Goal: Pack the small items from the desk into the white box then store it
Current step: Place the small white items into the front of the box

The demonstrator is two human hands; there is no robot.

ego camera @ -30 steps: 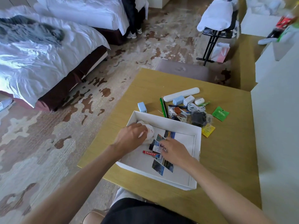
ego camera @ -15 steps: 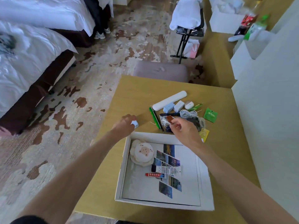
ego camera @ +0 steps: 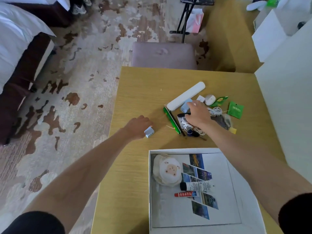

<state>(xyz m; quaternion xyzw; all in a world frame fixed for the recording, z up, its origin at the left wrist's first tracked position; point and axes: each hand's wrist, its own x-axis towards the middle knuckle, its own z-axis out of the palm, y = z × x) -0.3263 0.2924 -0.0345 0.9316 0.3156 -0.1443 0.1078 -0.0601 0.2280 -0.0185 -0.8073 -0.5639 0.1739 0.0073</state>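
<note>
Hotel bedroom, white-sheeted bed (ego camera: 15,41) on dark base, patterned carpet (ego camera: 81,92), folding luggage rack (ego camera: 185,19), padded stool (ego camera: 163,55), wooden counter (ego camera: 140,92)

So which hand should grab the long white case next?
Probably the right hand. It hovers over the pile, right beside the long white case. The left hand is off to the side and already holds a small blue block.

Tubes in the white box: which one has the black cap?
The larger white tube, lying just below the sheep plush; its black cap points left. The small red tube beneath it is shorter and shows no black cap.
</note>
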